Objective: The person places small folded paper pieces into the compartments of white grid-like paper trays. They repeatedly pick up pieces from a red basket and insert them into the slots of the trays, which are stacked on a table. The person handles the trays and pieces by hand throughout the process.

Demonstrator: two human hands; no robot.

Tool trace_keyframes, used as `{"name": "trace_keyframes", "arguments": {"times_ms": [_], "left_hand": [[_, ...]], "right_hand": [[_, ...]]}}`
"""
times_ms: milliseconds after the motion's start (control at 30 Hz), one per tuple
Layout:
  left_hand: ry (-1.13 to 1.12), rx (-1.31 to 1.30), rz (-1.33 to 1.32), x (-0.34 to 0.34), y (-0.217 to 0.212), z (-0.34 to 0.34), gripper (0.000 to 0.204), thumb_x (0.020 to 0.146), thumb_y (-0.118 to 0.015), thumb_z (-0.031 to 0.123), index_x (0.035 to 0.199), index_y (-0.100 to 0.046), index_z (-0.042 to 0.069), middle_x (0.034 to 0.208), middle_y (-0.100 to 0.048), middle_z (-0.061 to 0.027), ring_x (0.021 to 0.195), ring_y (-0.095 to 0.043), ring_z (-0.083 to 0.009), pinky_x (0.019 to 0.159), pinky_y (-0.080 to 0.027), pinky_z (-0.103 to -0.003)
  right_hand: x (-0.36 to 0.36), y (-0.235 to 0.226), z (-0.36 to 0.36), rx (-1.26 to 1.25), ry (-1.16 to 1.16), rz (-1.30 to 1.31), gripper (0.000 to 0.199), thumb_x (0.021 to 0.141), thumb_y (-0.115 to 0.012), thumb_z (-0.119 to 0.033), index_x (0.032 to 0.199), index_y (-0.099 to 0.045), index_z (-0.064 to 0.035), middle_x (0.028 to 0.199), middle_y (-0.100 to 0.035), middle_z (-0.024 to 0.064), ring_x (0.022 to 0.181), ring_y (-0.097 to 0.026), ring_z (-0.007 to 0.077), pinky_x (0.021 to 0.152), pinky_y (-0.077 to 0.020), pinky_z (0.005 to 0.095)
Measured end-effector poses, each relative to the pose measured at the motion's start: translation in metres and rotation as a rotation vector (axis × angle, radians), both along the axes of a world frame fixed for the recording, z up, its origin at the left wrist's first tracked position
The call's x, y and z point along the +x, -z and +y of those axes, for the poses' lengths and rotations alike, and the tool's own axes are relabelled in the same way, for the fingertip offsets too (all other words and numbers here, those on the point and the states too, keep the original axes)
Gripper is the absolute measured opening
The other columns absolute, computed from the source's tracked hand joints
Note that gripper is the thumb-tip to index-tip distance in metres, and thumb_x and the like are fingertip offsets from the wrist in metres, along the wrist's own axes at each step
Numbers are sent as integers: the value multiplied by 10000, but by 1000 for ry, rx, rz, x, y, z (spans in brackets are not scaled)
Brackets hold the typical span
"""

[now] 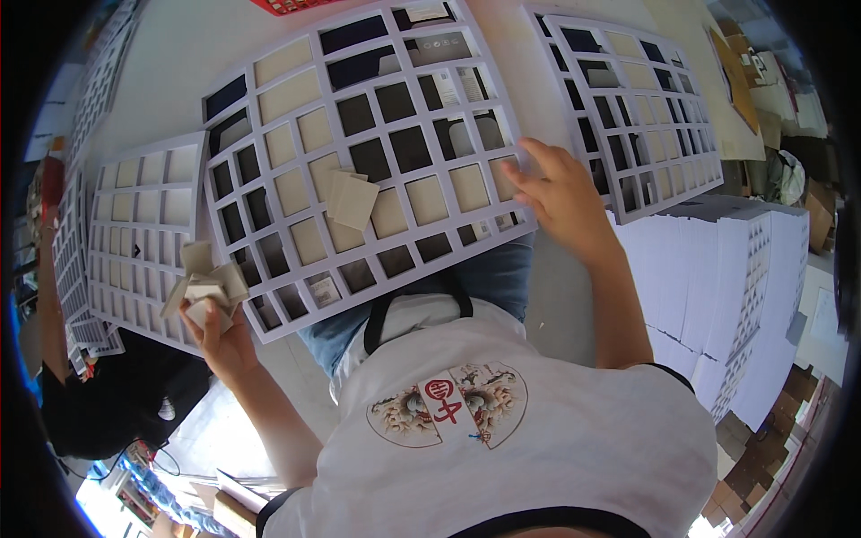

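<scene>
A white lattice frame [389, 154] with many rectangular cells lies in front of me. Several cells hold flat beige cards; others show dark material or printed pieces beneath. My left hand [220, 336], at the frame's lower left corner, grips a loose fanned bundle of beige cards [202, 289]. Over the frame's right edge is my right hand [565, 197], its fingers apart and nothing visible in them. The fingertips reach a beige-filled cell [505, 181] there. A few loose beige cards [352, 201] lie stacked askew on top of the lattice, near its middle.
Similar lattice frames stand at the left [199, 179] and right [619, 211]. A red basket [285, 4] is at the far edge. White stacked panels [700, 269] rise at my right. At the left, a person in black [126, 394] is close by.
</scene>
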State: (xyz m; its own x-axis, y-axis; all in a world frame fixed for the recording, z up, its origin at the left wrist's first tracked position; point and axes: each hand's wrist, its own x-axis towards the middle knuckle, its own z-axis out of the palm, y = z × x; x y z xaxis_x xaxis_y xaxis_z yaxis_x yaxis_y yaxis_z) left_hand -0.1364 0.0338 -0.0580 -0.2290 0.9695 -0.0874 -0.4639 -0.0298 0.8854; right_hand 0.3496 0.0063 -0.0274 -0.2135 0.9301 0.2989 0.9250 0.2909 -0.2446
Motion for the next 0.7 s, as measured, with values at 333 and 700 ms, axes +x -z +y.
{"name": "trace_keyframes", "arguments": {"times_ms": [333,700], "left_hand": [[-131,-64,167,-34,20,-20,523,898,-658,-8,1371,-459,90,1310,-521,-111,1178,-551,-238,971,-494,-390],[101,-106,110,-31,10,-14,535,872,-672,-23,1354,-466,84,1290,-550,-94,1191,-560,-241,971,-506,-414]], "right_hand": [[-9,37,-40,-207,422,737,457,855,-725,-86,1277,-571,-4,1065,-657,95,873,-610,107,766,-501,283],[-24,52,-69,-292,518,1134,414,863,-692,-43,1258,-574,-5,1035,-674,71,916,-637,115,801,-507,267]]}}
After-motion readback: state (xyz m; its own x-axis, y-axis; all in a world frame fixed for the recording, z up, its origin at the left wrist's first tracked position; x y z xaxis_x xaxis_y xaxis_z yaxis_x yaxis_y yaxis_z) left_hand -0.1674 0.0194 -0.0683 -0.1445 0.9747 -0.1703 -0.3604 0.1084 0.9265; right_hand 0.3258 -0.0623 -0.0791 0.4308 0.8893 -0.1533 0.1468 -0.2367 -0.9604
